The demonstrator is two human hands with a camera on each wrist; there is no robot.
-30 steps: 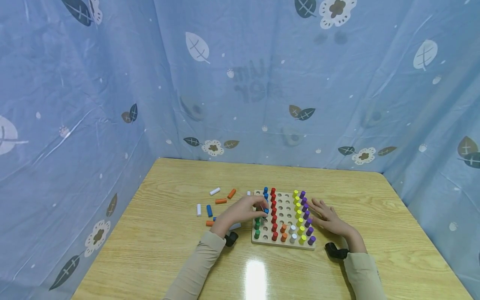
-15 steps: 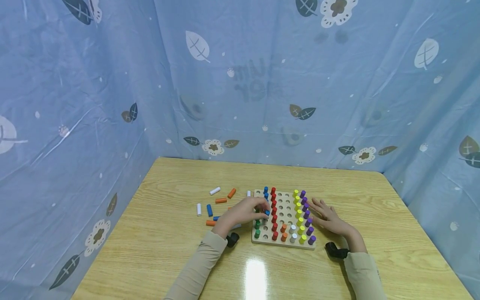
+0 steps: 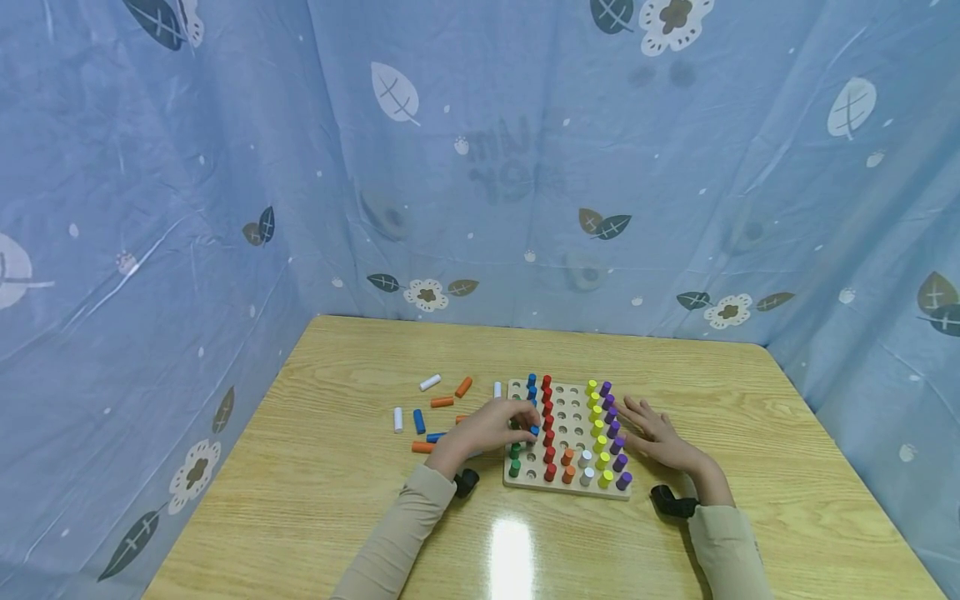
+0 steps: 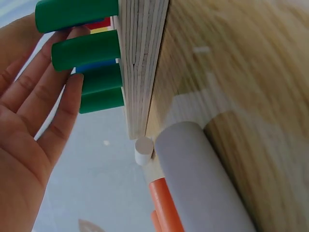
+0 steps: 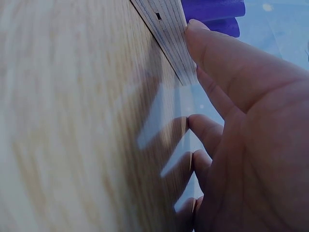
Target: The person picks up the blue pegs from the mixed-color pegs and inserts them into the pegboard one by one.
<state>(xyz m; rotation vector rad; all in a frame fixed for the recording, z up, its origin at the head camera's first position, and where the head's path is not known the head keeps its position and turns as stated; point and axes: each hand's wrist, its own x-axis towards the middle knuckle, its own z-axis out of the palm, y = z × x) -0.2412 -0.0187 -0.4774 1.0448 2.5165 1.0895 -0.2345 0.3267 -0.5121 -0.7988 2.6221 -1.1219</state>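
A pegboard [image 3: 566,490] of pale wood lies flat on the table, with pegs standing in coloured columns. Above its left part my left hand [image 3: 487,429] pinches a blue peg [image 3: 534,432] between thumb and fingers, in the blue column left of the red pegs [image 3: 549,438]. How deep this peg sits in its hole I cannot tell. In the left wrist view the fingers pass behind green pegs [image 4: 87,53]. My right hand [image 3: 660,440] rests spread on the table, its thumb touching the board's right edge [image 5: 166,36] beside the purple pegs [image 5: 215,9].
Loose pegs lie left of the board: white [image 3: 398,420], blue [image 3: 418,421] and orange [image 3: 442,402]. A white peg [image 4: 198,169] is close to the left wrist camera. Yellow pegs [image 3: 601,443] fill a column; a few orange and silvery pegs [image 3: 587,477] stand at the near edge.
My left hand, with the blue peg in its fingers, has shifted slightly toward the near side of the board. The right hand has stayed in place.
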